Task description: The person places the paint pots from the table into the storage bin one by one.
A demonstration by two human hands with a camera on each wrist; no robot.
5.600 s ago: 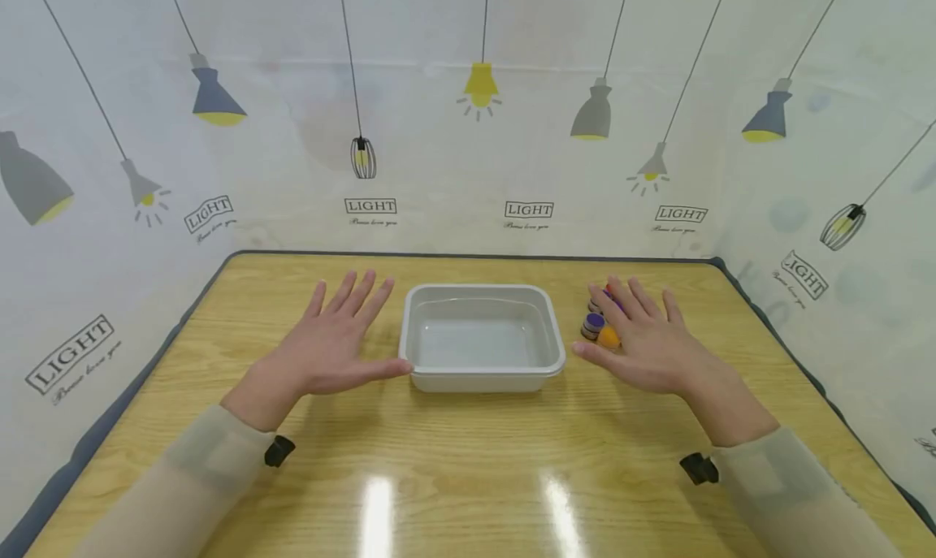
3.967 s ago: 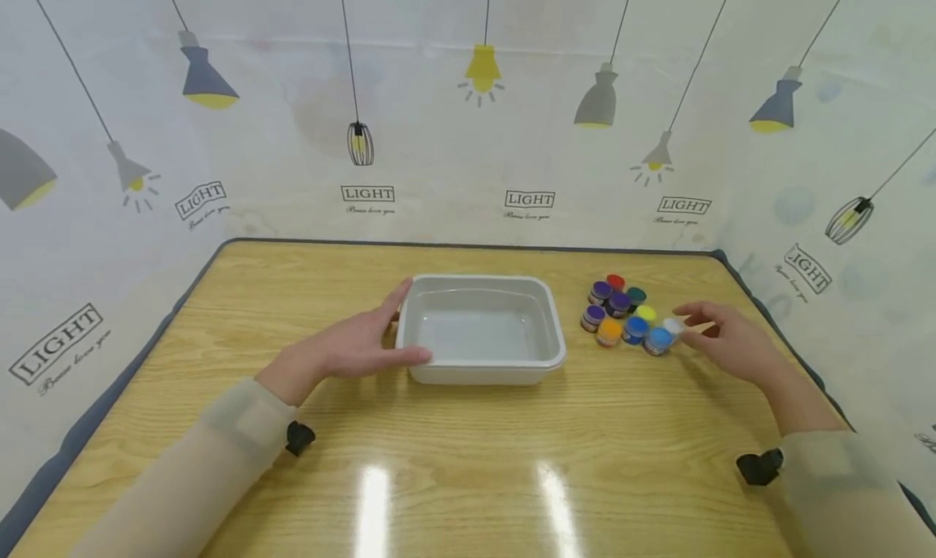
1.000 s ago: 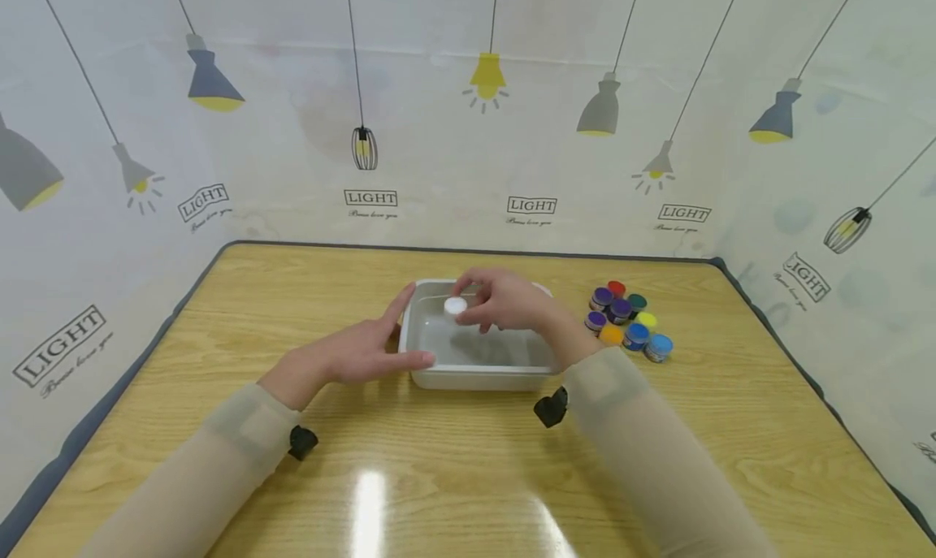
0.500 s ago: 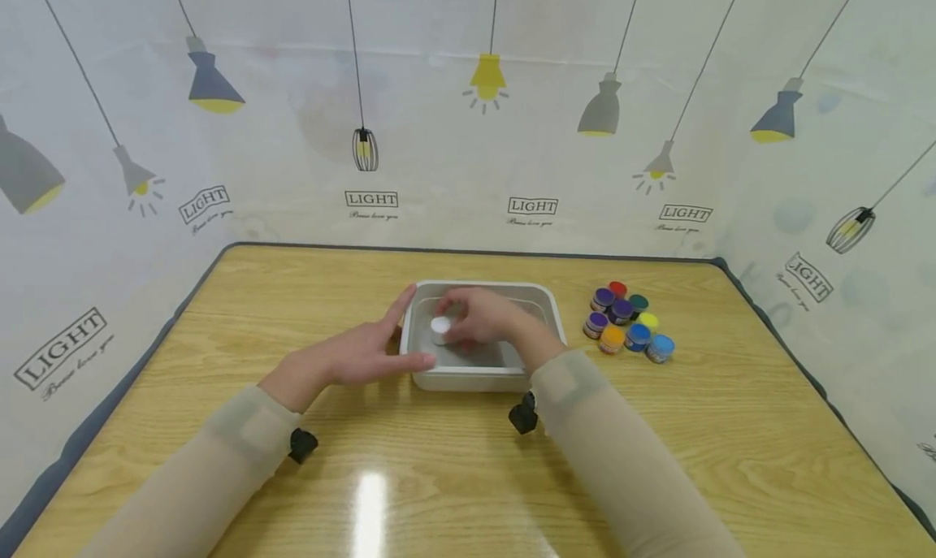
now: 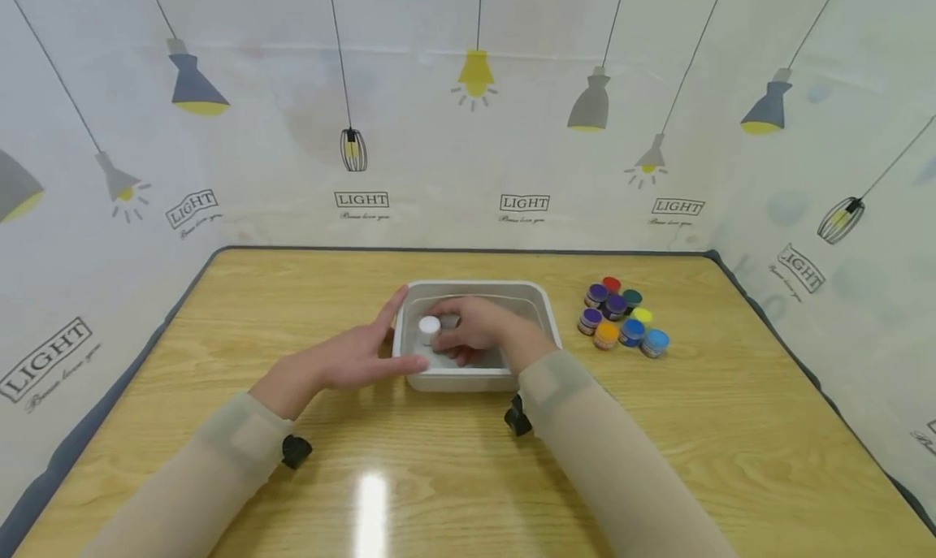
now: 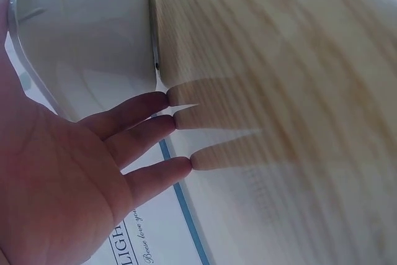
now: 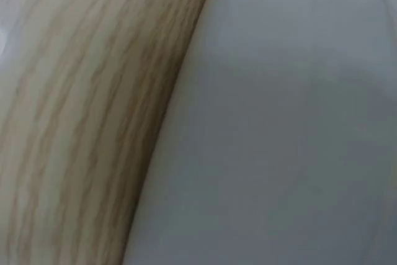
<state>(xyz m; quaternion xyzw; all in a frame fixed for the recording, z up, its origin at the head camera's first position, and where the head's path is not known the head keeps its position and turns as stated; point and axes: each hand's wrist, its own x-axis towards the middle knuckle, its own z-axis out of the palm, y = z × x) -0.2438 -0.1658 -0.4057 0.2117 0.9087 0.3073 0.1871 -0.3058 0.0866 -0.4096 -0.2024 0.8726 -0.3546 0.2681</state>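
A small paint jar with a white lid point(image 5: 429, 326) stands upright inside the white plastic tub point(image 5: 544, 306), near its left end. My right hand point(image 5: 475, 328) reaches into the tub, thumb and index finger bent around the jar's right and far sides. My left hand point(image 5: 354, 356) rests at the tub's left end. Its thumb lies over the near rim corner and its index finger is at the far corner. In the left wrist view, the other fingers point(image 6: 149, 181) stretch out beside the tub wall. The right wrist view shows the tub's outer wall point(image 7: 267, 153) but no hand.
Several paint jars point(image 5: 616, 306) with purple, red, green, yellow, orange and blue lids stand grouped right of the tub. The wooden table point(image 5: 351, 477) has a dark edge, and a lamp-print cloth point(image 5: 439, 160) hangs behind and on both sides.
My right hand picked the white-lidded jar from the group on the right, carried it left and lowered it into the tub. My left hand moved onto the tub's left end and stayed there.
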